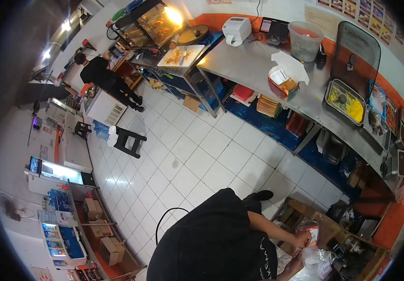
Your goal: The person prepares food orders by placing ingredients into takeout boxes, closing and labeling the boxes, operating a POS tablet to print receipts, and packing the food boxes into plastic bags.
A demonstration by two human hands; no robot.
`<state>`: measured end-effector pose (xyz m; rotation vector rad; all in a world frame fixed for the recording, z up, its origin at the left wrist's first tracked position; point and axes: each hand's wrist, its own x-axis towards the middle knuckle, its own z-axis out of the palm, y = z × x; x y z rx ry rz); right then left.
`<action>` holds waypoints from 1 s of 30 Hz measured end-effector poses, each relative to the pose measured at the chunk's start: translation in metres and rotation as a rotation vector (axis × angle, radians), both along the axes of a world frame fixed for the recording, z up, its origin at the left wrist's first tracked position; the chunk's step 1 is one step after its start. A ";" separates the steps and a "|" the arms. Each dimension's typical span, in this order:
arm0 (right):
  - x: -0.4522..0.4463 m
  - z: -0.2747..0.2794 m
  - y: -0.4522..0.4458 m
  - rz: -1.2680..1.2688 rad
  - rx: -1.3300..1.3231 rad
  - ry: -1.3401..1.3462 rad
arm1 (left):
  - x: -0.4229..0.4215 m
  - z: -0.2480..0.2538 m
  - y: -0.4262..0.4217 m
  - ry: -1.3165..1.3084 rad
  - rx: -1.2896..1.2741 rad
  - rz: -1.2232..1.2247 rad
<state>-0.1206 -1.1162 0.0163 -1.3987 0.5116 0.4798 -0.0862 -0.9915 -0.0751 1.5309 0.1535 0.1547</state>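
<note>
At the lower right, my left hand (pixel 302 240) comes from the upper arm and is closed at the edge of crinkled clear plastic bags. Just below it, my right hand (pixel 295 266) grips the clear plastic bag (pixel 318 260), with its fingers partly hidden. A packet with red and white print (pixel 310 228) lies against my left hand. Both hands are above a cluttered wooden crate (pixel 300 206). My black-shirted torso with white lettering fills the bottom middle.
A steel counter (pixel 239 61) carries a white printer (pixel 236 31), a clear bucket (pixel 305 41), an open food box (pixel 286 79) and a tray of yellow food (pixel 346 101). A black stool (pixel 129 142) stands on white tiles. Farther back, a co-worker in black (pixel 103 75) faces another counter.
</note>
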 end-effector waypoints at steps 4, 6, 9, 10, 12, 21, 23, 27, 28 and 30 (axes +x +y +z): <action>0.006 -0.010 0.009 -0.058 0.019 -0.021 | 0.001 0.016 0.014 0.021 -0.091 -0.149; 0.007 -0.012 0.008 -0.127 -0.015 -0.009 | 0.001 0.019 0.020 0.039 -0.127 -0.173; 0.006 -0.036 -0.007 -0.141 0.125 -0.018 | 0.002 0.038 0.028 0.095 -0.143 -0.251; 0.003 -0.027 0.003 -0.144 0.117 -0.019 | 0.001 0.043 0.032 0.135 -0.091 -0.298; -0.004 -0.009 0.018 -0.130 0.012 -0.137 | 0.004 0.031 0.026 0.087 -0.103 -0.311; -0.024 -0.014 0.010 0.163 -0.643 -0.499 | -0.001 -0.008 0.009 -0.295 0.409 -0.123; -0.035 0.016 0.032 0.185 -0.519 -0.586 | -0.006 0.023 0.019 0.156 0.205 -0.173; -0.042 0.044 0.007 0.493 -0.512 -0.396 | 0.001 0.040 0.057 0.022 0.383 -0.481; -0.043 0.057 -0.002 0.643 -0.409 -0.323 | 0.015 0.015 0.066 -0.262 0.411 -0.510; -0.013 0.170 0.015 0.707 -0.311 -0.250 | 0.045 0.115 0.114 0.410 0.052 -0.811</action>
